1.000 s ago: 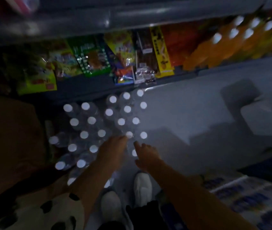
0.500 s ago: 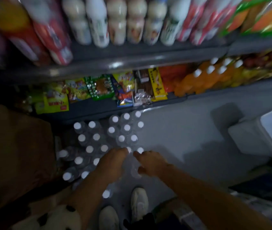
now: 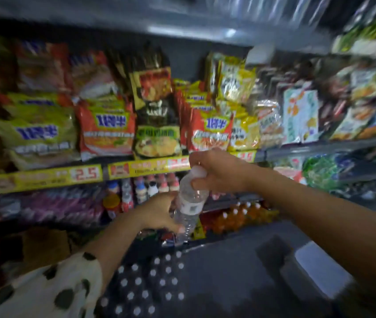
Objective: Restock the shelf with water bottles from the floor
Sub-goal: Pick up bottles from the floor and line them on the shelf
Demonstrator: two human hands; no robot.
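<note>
At the far left, a spotted sleeve (image 3: 44, 292) covers the upper part of the left arm, below and left of the water bottle (image 3: 188, 204) that both hands hold in mid-air in front of the shelving. Above the sleeve and up-left of the bottle, a yellow price strip (image 3: 42, 177) runs along a shelf edge, and instant noodle packets (image 3: 106, 131) stand in a row on that shelf. Directly below the bottle, on the dark floor (image 3: 228, 271), a pack of water bottles (image 3: 145, 285) shows as a cluster of white caps. The left hand (image 3: 157, 212) wraps its curled fingers round the bottle's lower body from the left side. The bottle itself is clear, with a pale label at its middle, and it leans with its cap up and to the right. Behind it, small white drink bottles (image 3: 150, 187) stand on a lower shelf. The right hand (image 3: 217, 171) clasps the bottle's top, fingers curled over the white cap. Lower right of the bottle, orange drink bottles (image 3: 239, 216) line the bottom shelf. Further right, a white box-like object (image 3: 320, 267) sits on the floor, too blurred to identify. Up-right of the bottle, snack packets (image 3: 301, 115) fill the shelf, smeared by motion.
</note>
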